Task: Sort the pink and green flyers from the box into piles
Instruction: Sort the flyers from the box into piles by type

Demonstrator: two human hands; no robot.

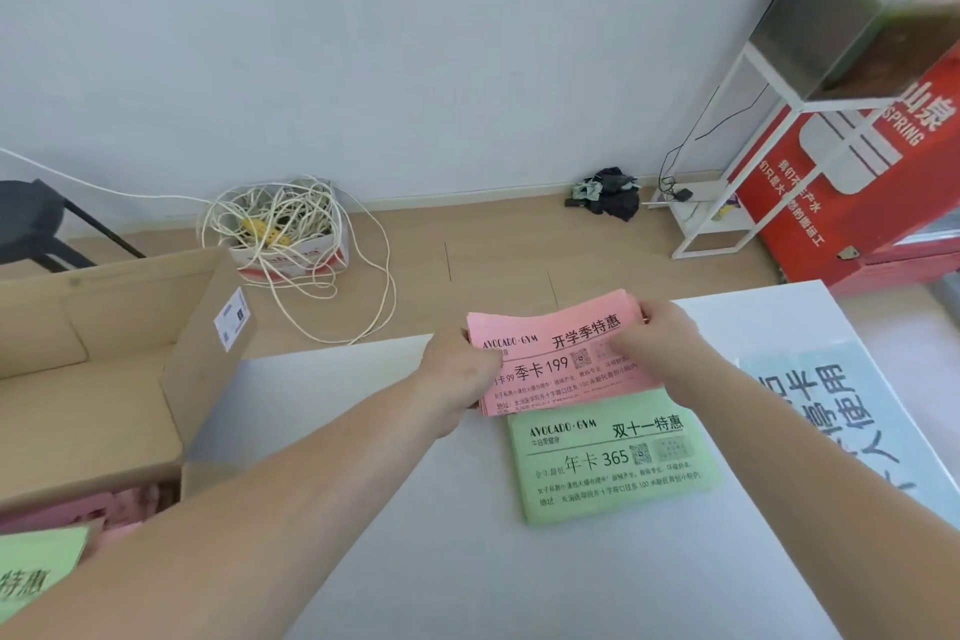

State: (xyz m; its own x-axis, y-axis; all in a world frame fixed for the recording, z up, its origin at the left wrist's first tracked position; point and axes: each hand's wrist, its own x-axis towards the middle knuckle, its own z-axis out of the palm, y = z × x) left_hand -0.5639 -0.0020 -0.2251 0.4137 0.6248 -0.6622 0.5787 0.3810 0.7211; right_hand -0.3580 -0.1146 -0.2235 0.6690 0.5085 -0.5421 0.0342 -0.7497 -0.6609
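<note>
Pink flyers (561,359), green flyers (613,457), black print; white table (415,535).

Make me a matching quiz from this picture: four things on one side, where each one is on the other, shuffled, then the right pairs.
Things:
1. pink stack
2. green pile
3. cardboard box
4. white cord

Places:
A. coiled on the floor by the wall
B. gripped between left hand and right hand
C. lying flat on the white table, unheld
D. open at the left, flyers inside

Pairs: 1-B, 2-C, 3-D, 4-A
</note>
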